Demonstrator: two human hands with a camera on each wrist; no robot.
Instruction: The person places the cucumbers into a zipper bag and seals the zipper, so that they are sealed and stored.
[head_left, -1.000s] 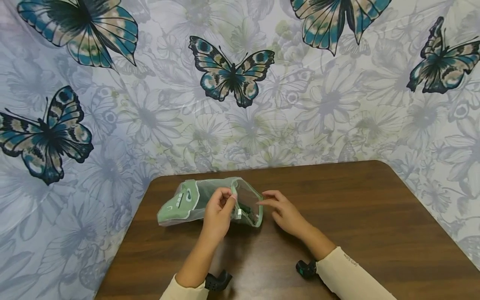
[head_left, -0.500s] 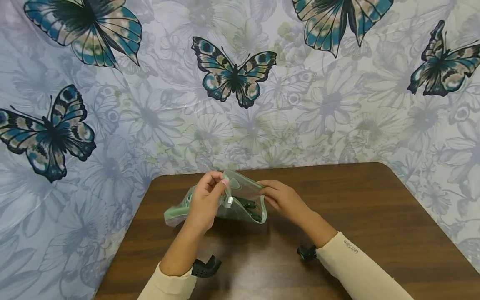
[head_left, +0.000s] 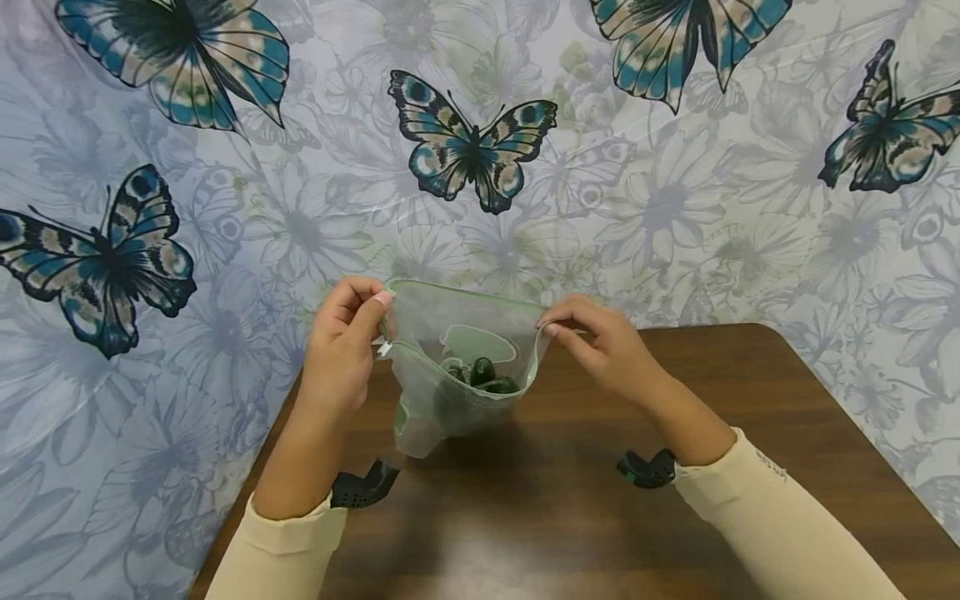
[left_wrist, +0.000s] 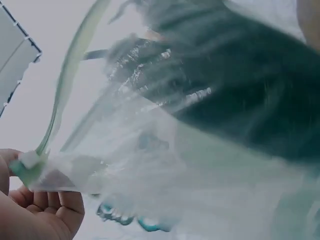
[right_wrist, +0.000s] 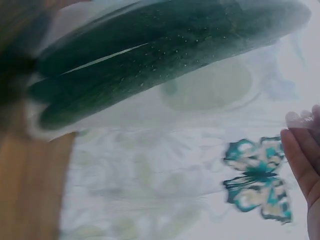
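Note:
A see-through zip bag (head_left: pixel 427 400) with green edging hangs mouth up between both hands, over the table. Inside it lie several dark green cucumbers (head_left: pixel 483 371); their bumpy skins fill much of the right wrist view, as cucumbers (right_wrist: pixel 150 65) seen through the clear wall. My left hand (head_left: pixel 341 350) pinches the left corner of the mouth between thumb and fingers, beside the white zip pull (head_left: pixel 385 348). The right corner of the rim is pinched by my right hand (head_left: pixel 607 346). Between the hands the mouth is spread wide.
The brown wooden table (head_left: pixel 600 517) has rounded far corners. Behind it hangs a butterfly and flower print cloth (head_left: pixel 660 208). Black wrist devices sit on the left wrist (head_left: pixel 365 483) and the right wrist (head_left: pixel 647 468).
The bag has been raised off the table, from lying on its side to hanging upright. My hands have moved up and apart, widening its mouth; the right hand now pinches the rim.

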